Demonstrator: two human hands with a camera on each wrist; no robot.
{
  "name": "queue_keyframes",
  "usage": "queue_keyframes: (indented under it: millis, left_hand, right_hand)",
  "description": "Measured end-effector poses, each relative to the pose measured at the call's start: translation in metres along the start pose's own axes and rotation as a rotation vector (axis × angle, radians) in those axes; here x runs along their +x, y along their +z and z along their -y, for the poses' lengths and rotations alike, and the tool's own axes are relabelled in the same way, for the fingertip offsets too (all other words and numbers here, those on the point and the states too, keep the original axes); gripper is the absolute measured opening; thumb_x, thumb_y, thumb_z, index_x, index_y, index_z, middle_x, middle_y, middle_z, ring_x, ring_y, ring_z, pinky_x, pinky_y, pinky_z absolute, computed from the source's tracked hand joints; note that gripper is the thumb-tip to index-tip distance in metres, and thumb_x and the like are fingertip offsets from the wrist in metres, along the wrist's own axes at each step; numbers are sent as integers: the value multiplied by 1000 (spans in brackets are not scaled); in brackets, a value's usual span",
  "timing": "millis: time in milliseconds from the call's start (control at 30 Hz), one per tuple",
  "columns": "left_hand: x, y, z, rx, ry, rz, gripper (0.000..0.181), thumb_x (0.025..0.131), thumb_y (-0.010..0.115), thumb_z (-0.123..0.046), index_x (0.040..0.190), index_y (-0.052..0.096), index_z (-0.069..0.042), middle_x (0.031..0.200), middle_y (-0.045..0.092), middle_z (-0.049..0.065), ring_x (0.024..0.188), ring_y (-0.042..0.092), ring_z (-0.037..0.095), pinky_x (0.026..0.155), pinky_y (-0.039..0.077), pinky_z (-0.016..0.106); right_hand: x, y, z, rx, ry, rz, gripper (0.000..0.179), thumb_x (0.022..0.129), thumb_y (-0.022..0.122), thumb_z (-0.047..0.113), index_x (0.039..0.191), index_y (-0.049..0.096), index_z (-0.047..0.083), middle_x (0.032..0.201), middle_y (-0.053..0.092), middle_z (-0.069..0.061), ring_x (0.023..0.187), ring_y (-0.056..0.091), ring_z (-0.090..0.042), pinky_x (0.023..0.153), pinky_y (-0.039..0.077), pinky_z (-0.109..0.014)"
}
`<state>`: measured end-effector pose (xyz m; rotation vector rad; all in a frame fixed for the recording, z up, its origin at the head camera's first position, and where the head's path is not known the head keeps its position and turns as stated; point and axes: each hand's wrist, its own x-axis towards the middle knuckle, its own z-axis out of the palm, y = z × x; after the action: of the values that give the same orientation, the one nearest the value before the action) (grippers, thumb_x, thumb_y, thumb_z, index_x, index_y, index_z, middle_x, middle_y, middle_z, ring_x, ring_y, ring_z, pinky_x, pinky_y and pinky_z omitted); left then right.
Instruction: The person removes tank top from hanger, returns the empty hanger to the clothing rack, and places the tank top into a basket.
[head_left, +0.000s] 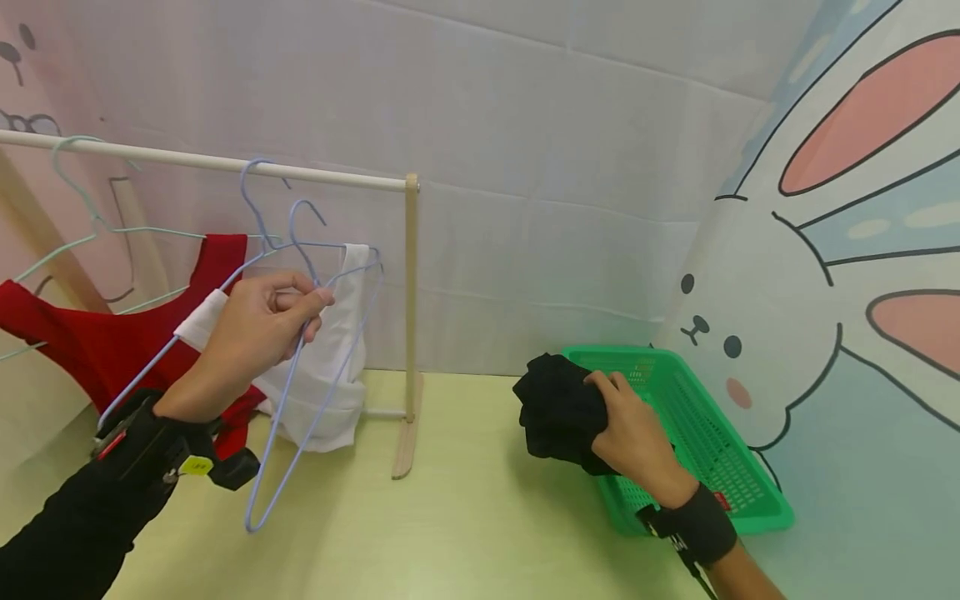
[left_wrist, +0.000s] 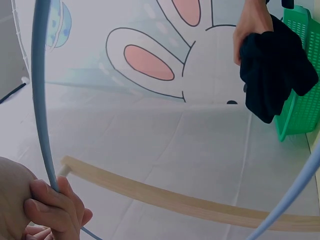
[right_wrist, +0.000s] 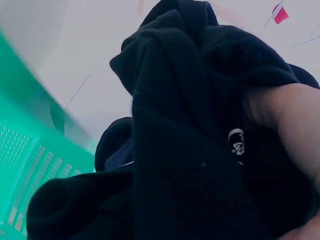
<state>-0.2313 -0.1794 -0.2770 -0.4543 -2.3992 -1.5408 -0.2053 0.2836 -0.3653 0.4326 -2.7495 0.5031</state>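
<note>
My left hand (head_left: 258,329) grips a pale blue wire hanger (head_left: 300,400) by its neck, holding it free of the white rail (head_left: 202,162); its loop hangs down to the table. In the left wrist view the fingers (left_wrist: 52,207) curl round the hanger wire (left_wrist: 42,100). My right hand (head_left: 633,433) grips a bunched black garment (head_left: 558,412) just above the left end of the green basket (head_left: 720,467). The black garment (right_wrist: 200,130) fills the right wrist view, beside the basket wall (right_wrist: 30,155). The black garment (left_wrist: 275,65) also shows in the left wrist view.
A small wooden rack (head_left: 410,317) stands on the pale green table (head_left: 465,517). On its rail hang a red top (head_left: 112,342) on a green hanger (head_left: 82,208) and a white top (head_left: 330,367) on another blue hanger (head_left: 258,208). Rabbit-print backdrop walls (head_left: 825,275) close in behind and right.
</note>
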Motion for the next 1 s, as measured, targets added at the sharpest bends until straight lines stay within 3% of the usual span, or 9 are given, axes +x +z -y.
queue_keyframes:
  millis: [200, 400, 533, 767, 1000]
  left_hand:
    - [2, 1, -1, -14, 12, -1, 25, 110, 64, -29, 109, 65, -4, 66, 62, 4, 46, 43, 19, 40, 38, 29]
    - [6, 4, -2, -42, -15, 2, 27, 110, 65, -31, 107, 65, -4, 66, 61, 5, 46, 44, 18, 40, 38, 30]
    - [10, 1, -5, -9, -1, -4, 26, 110, 65, -31, 107, 64, -5, 66, 60, 5, 47, 44, 18, 41, 39, 29]
    - [18, -4, -13, -24, 0, -12, 23, 110, 65, -28, 109, 66, -5, 65, 61, 3, 46, 44, 18, 41, 39, 28]
    - [19, -9, -15, -32, -7, -10, 23, 109, 66, -26, 111, 66, -3, 67, 64, 7, 47, 45, 17, 42, 42, 26]
  right_hand:
    - [-4, -14, -13, -32, 43, 9, 66, 74, 61, -17, 137, 57, 2, 124, 57, -26, 58, 40, -24, 53, 28, -36]
    - [-11, -36, -29, -48, 89, 7, 68, 75, 58, -16, 140, 54, -1, 132, 53, -30, 58, 40, -26, 52, 28, -37]
    - [-16, -47, -41, -55, 103, -23, 67, 75, 56, -16, 141, 53, -3, 126, 53, -31, 58, 38, -25, 53, 28, -37]
    - [-17, -54, -60, -74, 133, -55, 67, 76, 56, -13, 142, 50, -2, 124, 50, -32, 54, 38, -24, 50, 30, -36]
    - [-16, -55, -75, -107, 161, -24, 67, 75, 56, -11, 142, 50, -5, 122, 50, -34, 60, 42, -28, 52, 32, -38]
